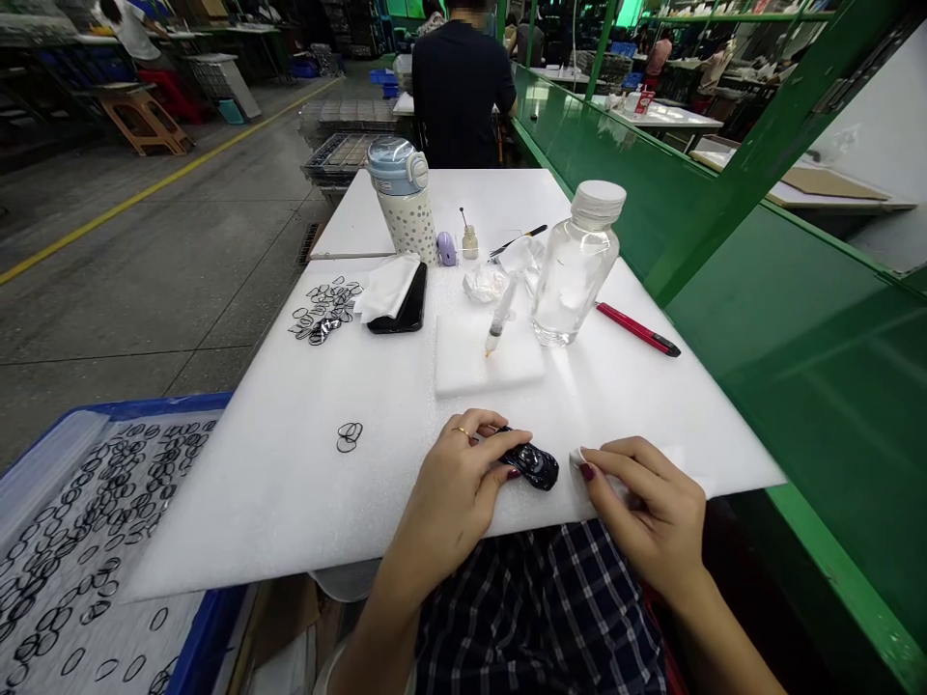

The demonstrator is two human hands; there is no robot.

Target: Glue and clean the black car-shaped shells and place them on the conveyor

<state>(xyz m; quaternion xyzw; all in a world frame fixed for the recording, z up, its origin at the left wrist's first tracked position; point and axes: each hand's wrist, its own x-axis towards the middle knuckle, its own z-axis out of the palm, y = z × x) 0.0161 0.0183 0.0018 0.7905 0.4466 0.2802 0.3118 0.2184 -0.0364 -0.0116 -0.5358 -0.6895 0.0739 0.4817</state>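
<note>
Near the front edge of the white table, my left hand (pixel 463 473) is closed on a small glossy black piece (pixel 536 465) that looks like a toy car body. To the right, my right hand (pixel 644 492) pinches a bit of white tissue (pixel 577 458) between thumb and fingers, a short gap away from the black piece. Beyond my hands, a syringe with an amber tip (pixel 498 323) rests on a white foam block (pixel 485 372). A few thin black rings (pixel 350 437) lie left of my left hand.
A clear bottle (pixel 575 265), a red pen-like cutter (pixel 637 329), a dotted tumbler (pixel 404 208) and a phone (pixel 412 307) under white cloth stand farther back. More black rings (pixel 325 307) lie in a pile. A blue-rimmed tray (pixel 236 603) of rings sits lower left. A green partition (pixel 797 386) borders the right.
</note>
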